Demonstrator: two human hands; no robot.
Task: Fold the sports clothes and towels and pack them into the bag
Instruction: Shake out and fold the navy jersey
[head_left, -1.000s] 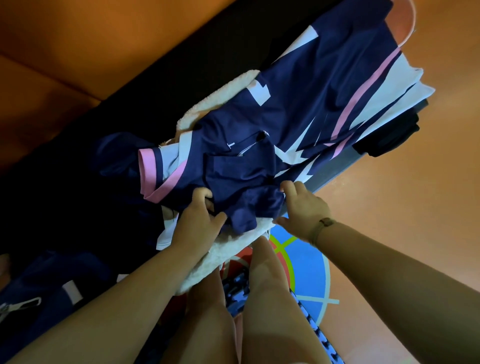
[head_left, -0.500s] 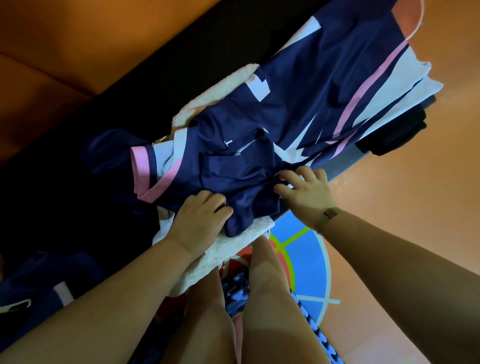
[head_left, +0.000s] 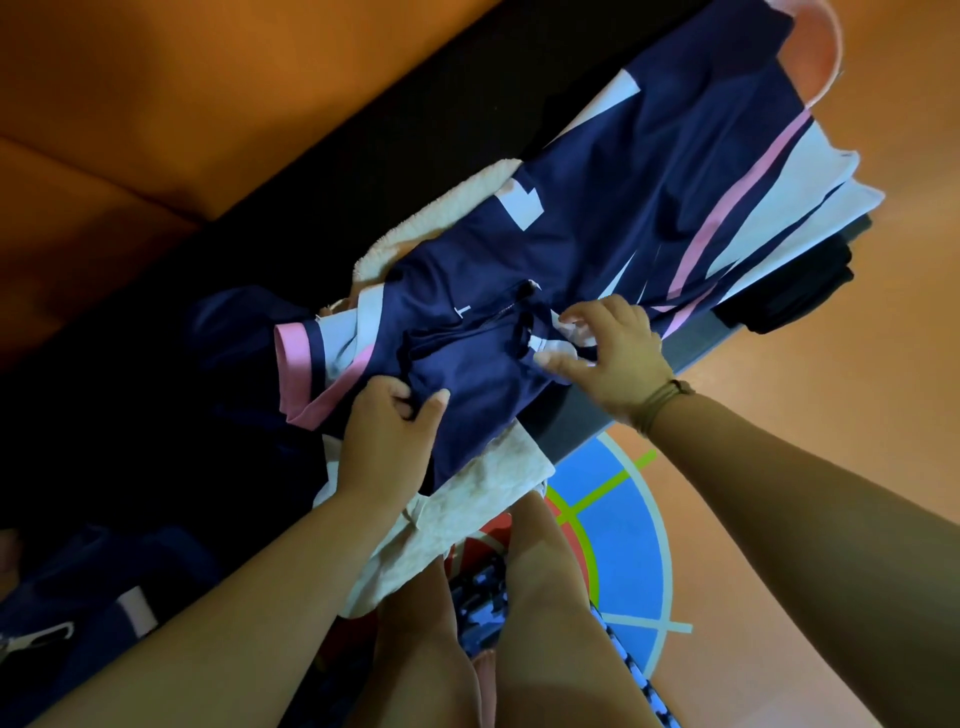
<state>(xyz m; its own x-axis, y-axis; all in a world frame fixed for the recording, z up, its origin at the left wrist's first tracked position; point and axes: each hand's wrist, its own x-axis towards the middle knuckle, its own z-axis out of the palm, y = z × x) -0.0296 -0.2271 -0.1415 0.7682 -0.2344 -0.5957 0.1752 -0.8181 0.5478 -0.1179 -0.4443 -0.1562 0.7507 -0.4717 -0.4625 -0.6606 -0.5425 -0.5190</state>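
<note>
A navy sports jersey (head_left: 613, 228) with pink and white stripes lies spread along a dark bench (head_left: 691, 348). Its collar end points toward me. My left hand (head_left: 387, 441) pinches a fold of the navy cloth near the collar's left side. My right hand (head_left: 608, 353) has its fingers curled over the jersey's white neck label and collar edge. A cream towel (head_left: 467, 499) lies under the jersey, showing at the near edge and also behind it. The jersey's pink-cuffed sleeve (head_left: 296, 364) sticks out to the left.
A dark navy bag or garment (head_left: 78, 597) with a white patch sits at the lower left. Black cloth (head_left: 789, 291) hangs off the bench's right end. A pink rim (head_left: 821, 57) shows at the top right. My bare legs (head_left: 519, 623) stand over an orange floor with blue court markings.
My left hand has closed on a fold of the navy cloth. My right hand moved up onto the collar and white label. The collar area now lies flatter.
</note>
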